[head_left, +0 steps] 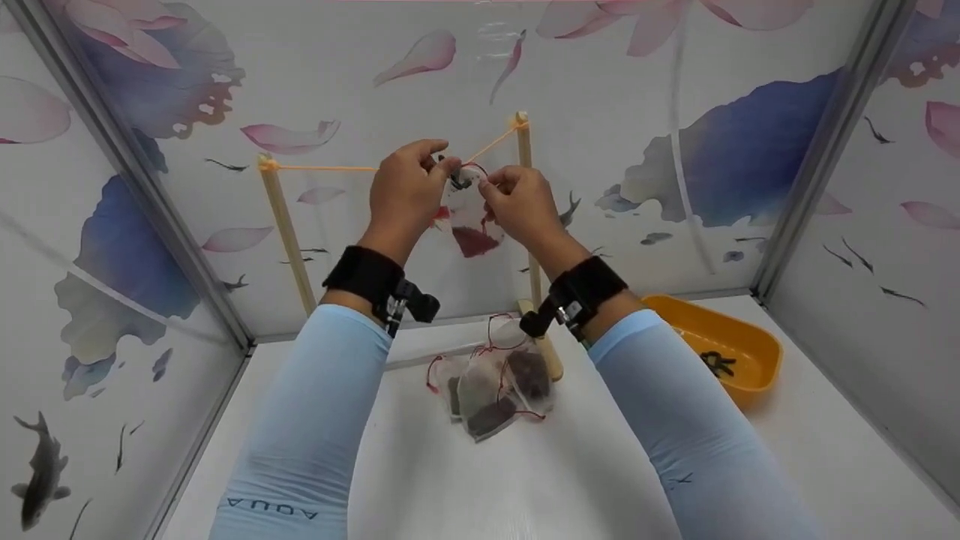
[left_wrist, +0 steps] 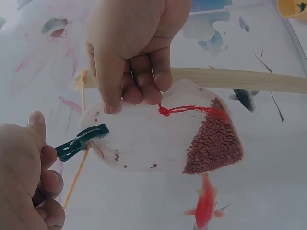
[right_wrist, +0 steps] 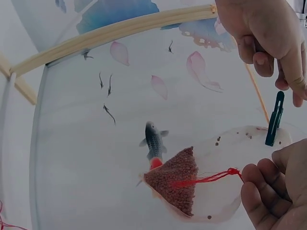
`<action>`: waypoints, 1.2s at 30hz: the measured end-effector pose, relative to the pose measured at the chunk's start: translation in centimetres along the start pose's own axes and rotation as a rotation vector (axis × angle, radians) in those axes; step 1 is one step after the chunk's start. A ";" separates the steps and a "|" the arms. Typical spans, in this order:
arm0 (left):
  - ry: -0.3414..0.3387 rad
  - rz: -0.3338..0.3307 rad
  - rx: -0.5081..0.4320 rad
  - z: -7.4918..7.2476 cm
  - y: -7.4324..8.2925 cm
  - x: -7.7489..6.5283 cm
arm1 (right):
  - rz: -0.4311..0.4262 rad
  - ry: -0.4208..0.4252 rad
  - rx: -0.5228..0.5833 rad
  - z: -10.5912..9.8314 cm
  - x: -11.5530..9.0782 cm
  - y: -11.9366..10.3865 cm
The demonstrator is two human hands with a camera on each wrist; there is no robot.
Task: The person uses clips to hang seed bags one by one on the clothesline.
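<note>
A translucent mesh bag (head_left: 466, 206) with dark reddish grains in its bottom hangs from an orange cord (head_left: 322, 168). A dark green clip (left_wrist: 82, 141) fastens the bag's top to the cord. My left hand (head_left: 409, 187) is beside the clip's handle end, thumb and fingers apart; in the left wrist view a fingertip lies close to the handle, and contact is unclear. My right hand (head_left: 521, 202) pinches the bag's upper edge beside its red drawstring (right_wrist: 206, 179). The fingers of that hand are curled in the right wrist view.
Two wooden posts, left (head_left: 286, 232) and right (head_left: 525, 146), carry the cord. Several filled mesh bags (head_left: 487, 394) with red drawstrings lie on the white table (head_left: 480, 487). At the right stands a yellow tray (head_left: 761, 349) with dark green clips (head_left: 718, 364). Patterned walls enclose the table.
</note>
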State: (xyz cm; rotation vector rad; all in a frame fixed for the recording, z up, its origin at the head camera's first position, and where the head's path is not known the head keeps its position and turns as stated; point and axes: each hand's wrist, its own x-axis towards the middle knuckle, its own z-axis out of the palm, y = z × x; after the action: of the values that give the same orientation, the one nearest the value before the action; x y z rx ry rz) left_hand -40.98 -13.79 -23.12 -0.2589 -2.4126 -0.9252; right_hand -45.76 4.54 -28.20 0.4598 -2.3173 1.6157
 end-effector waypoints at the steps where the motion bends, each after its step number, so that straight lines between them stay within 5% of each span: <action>1: 0.014 0.013 -0.005 0.1 -0.1 -0.3 | 0.001 -0.003 -0.005 0.0 -0.1 0.1; 9: 0.101 0.090 -0.122 1.3 -2.8 -4.3 | 0.027 -0.030 0.015 -0.7 -1.1 2.1; 22: 0.067 0.024 -0.235 2.8 -9.8 -14.0 | 0.055 -0.111 0.007 -4.4 -5.1 8.5; 30: -0.003 -0.021 -0.163 6.2 -12.2 -18.3 | 0.187 -0.110 -0.164 -9.2 -9.4 14.4; 36: -0.076 0.034 -0.104 8.8 -11.7 -20.7 | 0.376 -0.174 -0.312 -14.8 -12.1 18.9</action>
State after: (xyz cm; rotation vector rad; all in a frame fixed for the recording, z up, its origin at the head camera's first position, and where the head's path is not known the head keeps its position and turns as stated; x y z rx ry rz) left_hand -31.46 -16.39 -46.52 -0.3781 -2.4240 -1.0446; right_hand -41.85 25.80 -44.23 0.0987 -2.8608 1.3595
